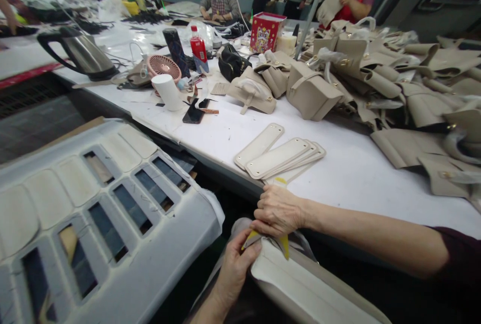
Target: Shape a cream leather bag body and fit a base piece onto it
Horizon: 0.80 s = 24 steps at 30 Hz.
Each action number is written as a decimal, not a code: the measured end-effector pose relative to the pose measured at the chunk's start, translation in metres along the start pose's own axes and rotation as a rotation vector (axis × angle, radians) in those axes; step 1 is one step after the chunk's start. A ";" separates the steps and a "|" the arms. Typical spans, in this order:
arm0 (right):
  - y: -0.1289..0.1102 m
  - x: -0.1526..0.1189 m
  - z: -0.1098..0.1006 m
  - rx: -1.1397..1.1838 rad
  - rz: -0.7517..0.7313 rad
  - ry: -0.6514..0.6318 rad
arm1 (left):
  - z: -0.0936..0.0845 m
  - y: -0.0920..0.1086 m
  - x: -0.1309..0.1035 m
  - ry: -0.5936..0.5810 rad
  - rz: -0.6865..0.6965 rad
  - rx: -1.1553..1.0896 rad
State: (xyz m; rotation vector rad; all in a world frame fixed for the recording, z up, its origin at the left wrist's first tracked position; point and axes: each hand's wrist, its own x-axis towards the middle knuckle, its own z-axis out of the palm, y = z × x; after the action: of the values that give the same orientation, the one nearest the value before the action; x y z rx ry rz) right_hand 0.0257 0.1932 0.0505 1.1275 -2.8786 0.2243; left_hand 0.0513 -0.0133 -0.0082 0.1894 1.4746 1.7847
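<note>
A beige bag piece [300, 274] with a pale, long side panel lies over the lap at the bottom centre. My left hand [236, 264] pinches its near corner, where a yellow-edged flap [252, 237] shows between thumb and fingers. Just above that corner, my right hand [276, 211] is closed, knuckles up; yellow material sticks out above and below it, and what lies inside its grip is hidden. Beyond my right hand, several flat beige strips with small metal holes [278, 157] lie fanned on the white table [210, 148].
A grey rack with slots [195, 244] stands at left. On the table are a kettle [88, 55], pink fan [164, 67], white cup [167, 92], phone [193, 113], red bottle [198, 48], red box [266, 33] and a heap of beige bags [406, 78]. People work beyond.
</note>
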 end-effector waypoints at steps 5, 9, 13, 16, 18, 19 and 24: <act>-0.001 0.002 -0.002 0.013 -0.012 -0.009 | 0.000 -0.001 -0.002 0.050 0.013 0.005; -0.001 0.002 -0.003 0.009 -0.018 -0.026 | 0.001 0.001 -0.005 0.060 -0.008 0.051; -0.004 0.001 -0.002 -0.001 -0.010 -0.033 | 0.000 0.002 -0.009 0.084 -0.012 0.109; -0.006 0.000 0.000 -0.019 0.009 -0.043 | -0.002 0.005 -0.010 0.078 -0.013 0.173; -0.008 -0.001 0.001 -0.028 0.027 -0.053 | -0.004 0.009 -0.011 0.050 -0.002 0.226; -0.009 -0.002 0.001 -0.029 0.037 -0.056 | -0.004 0.010 -0.012 0.037 0.004 0.253; -0.015 -0.007 0.004 -0.016 0.111 -0.062 | -0.006 0.017 -0.014 0.009 0.033 0.379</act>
State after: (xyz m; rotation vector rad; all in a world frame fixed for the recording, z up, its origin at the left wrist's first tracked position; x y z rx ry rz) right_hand 0.0413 0.1859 0.0476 0.9905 -2.9952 0.1723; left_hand 0.0493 -0.0272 0.0100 0.3992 1.8155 1.5171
